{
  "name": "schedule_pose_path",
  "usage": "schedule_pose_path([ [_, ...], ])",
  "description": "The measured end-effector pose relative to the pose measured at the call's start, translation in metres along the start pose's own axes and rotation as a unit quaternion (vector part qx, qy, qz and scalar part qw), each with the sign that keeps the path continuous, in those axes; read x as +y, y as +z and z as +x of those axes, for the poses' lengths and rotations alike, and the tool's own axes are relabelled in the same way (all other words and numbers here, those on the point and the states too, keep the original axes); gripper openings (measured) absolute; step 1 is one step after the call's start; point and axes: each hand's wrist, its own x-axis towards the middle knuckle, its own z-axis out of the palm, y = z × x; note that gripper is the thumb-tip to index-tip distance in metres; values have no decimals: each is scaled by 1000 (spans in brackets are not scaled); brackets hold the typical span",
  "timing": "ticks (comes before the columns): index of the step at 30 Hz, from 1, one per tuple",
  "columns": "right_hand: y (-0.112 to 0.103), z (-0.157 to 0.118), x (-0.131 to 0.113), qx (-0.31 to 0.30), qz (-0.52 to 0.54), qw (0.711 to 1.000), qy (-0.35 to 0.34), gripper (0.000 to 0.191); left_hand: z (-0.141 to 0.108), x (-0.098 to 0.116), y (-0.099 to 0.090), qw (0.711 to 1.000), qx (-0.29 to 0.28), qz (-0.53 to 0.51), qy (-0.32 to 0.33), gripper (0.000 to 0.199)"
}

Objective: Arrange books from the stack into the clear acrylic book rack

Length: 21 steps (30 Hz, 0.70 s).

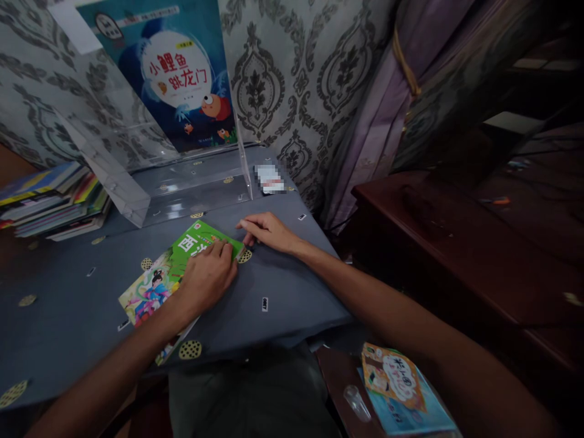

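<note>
A green picture book (159, 283) lies closed and slanted on the grey patterned tablecloth (283, 274). Across its cover rests my left hand (210, 274), palm down, with the fingers laid over part of the title. Just beyond the book's right corner is my right hand (264, 232), its fingers loosely curled and apart, with nothing visible in it. Behind both hands, a clear acrylic stand (196, 201) holds a blue book (182, 79) with fish on the cover, standing upright.
Stacked books (59, 201) sit at the left. A small partly blurred item (270, 179) lies right of the stand. On a low surface at the lower right are an orange book (395, 377), a blue book (410, 417) and a clear plastic piece (357, 403). Dark red furniture (456, 255) stands right.
</note>
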Motion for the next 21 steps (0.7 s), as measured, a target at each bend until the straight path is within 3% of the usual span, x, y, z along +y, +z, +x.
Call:
schedule_pose_path([
  [7,0,0,1,11,-1,1000,-8,39,0,-1,-1,1000,-3,2,4,24],
  [15,0,-1,0,54,24,996,-67,54,0,-1,-3,1000,-3,11,6,25],
  [21,0,-4,-4,53,-43,994,-81,61,-1,0,-5,1000,-7,18,6,28],
])
